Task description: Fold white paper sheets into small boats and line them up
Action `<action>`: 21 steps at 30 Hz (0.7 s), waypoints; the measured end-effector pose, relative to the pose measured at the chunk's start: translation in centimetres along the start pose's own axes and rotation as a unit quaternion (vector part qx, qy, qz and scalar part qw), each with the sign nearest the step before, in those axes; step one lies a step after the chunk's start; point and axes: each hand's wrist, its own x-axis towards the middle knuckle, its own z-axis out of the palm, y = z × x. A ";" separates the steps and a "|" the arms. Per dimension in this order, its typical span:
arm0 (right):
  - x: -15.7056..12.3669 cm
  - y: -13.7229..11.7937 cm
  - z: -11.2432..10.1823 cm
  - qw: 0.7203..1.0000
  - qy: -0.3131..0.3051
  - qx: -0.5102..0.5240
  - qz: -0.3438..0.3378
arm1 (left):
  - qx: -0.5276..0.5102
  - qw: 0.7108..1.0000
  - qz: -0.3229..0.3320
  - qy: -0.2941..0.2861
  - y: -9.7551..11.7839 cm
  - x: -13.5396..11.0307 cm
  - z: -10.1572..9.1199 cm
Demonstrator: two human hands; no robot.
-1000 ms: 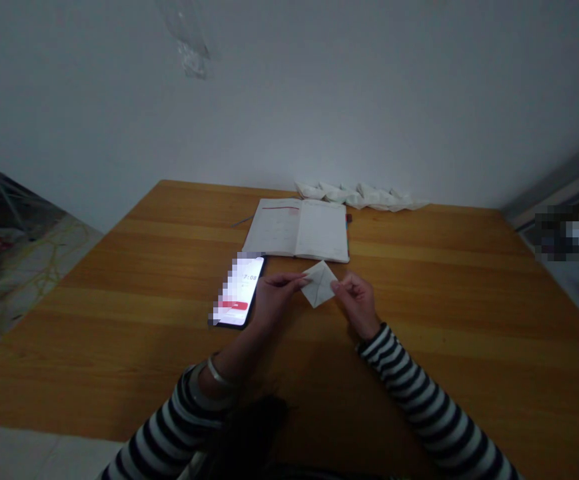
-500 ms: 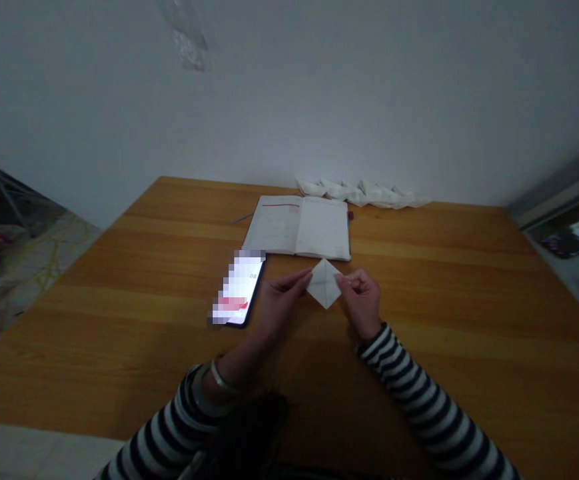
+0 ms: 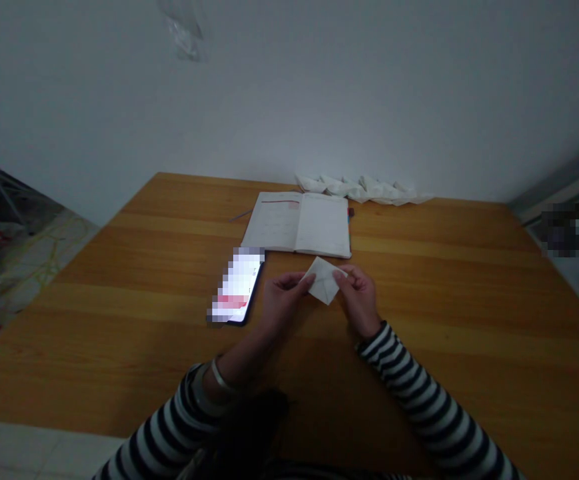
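Note:
A small white folded paper [image 3: 324, 281], diamond-shaped with crease lines, is held above the wooden table. My left hand [image 3: 283, 298] pinches its left corner between thumb and fingers. On the opposite corner, my right hand [image 3: 359, 297] has its thumb on the front face and its fingers curled behind. The backs of the paper and the fingertips behind it are hidden. Just left of my left hand lies a phone [image 3: 236, 287] with its screen lit. An open notebook [image 3: 296, 223] lies flat just beyond the paper.
Several white folded paper pieces [image 3: 364, 189] stand in a row along the back edge of the table [image 3: 459, 287], against the wall [image 3: 369, 93]. A clear plastic piece [image 3: 185, 37] hangs on the wall. Beyond the table's left edge, cluttered items are on the floor.
The paper has turned and tilted slightly between my fingers, its top corner shifting left. The left fingers have curled in more. The whole view has shifted a little.

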 end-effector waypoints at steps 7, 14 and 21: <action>0.2 0.6 -0.1 0.999 0.037 0.000 0.004 | -0.036 0.999 -0.014 -0.012 -0.8 0.2 -0.1; -0.3 0.8 0.9 0.998 0.046 0.014 0.038 | 0.016 0.999 0.027 0.010 -1.0 -0.2 0.3; -0.6 1.4 1.1 0.996 0.051 0.027 0.063 | 0.041 0.998 0.046 0.009 -0.6 -0.7 0.8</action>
